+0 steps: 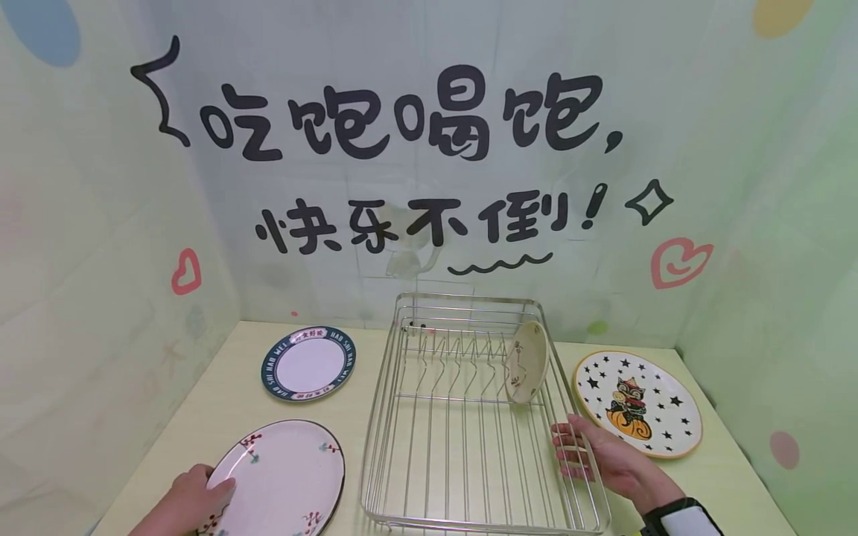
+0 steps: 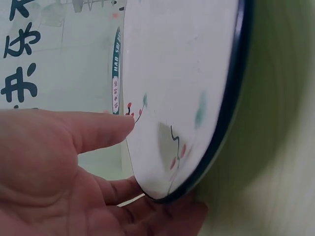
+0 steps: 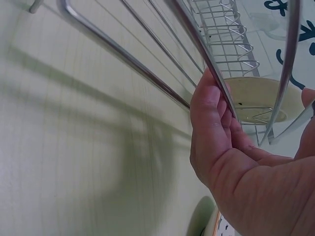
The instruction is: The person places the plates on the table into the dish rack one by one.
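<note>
Left hand [image 1: 188, 500] is pinching the sprig-patterned plate [image 1: 284, 473] at its left rim, thumb on top; plate is lying just left of the wire rack [image 1: 469, 298]. Right hand [image 1: 606, 455], farther from it, is gripping the rack's right side.

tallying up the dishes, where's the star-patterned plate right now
In the head view, the star-patterned plate lies on the table at the right, beside the wire rack and just beyond the right hand.
</note>
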`<state>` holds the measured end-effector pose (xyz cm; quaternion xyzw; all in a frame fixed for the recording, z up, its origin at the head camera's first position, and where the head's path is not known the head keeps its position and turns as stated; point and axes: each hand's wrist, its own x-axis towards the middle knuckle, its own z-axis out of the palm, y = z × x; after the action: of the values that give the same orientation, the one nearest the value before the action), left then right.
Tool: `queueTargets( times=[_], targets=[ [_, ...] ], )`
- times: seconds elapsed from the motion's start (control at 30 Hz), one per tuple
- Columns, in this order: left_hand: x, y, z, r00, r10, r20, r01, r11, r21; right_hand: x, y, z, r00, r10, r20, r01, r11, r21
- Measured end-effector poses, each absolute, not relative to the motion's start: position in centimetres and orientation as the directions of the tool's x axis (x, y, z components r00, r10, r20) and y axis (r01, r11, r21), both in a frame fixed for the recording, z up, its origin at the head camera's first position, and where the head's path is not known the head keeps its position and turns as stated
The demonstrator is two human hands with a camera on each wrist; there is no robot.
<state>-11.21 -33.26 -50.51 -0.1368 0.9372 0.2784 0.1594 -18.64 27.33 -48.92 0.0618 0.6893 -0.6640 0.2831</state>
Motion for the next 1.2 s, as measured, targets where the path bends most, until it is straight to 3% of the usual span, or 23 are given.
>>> queueTargets(
  times=[0.23, 0.57, 1.0, 1.2],
  targets=[
    [-10.8, -33.9, -51.2, -0.914, -0.120, -0.388, -0.343, 0.740, 0.579, -18.6, 27.3, -49.0, -0.834, -0.284, -0.473, 0.463, 0.106, -0.880],
    [-10.7, -34.6, -52.4, -0.903, -0.127, -0.411, -0.374, 0.704, 0.604, -18.6, 27.3, -48.7, -0.831, -0.295, -0.471, 0.466, 0.090, -0.880],
    [-9.5, -34.0, -49.3, -0.840, -0.173, -0.515, -0.538, 0.392, 0.746, -18.6, 27.2, -48.6, -0.827, -0.303, -0.473, 0.471, 0.086, -0.878],
    [-9.8, -34.0, -49.4, -0.817, -0.186, -0.546, -0.574, 0.354, 0.738, -18.5, 27.2, -48.8, -0.831, -0.286, -0.477, 0.470, 0.095, -0.877]
  ],
)
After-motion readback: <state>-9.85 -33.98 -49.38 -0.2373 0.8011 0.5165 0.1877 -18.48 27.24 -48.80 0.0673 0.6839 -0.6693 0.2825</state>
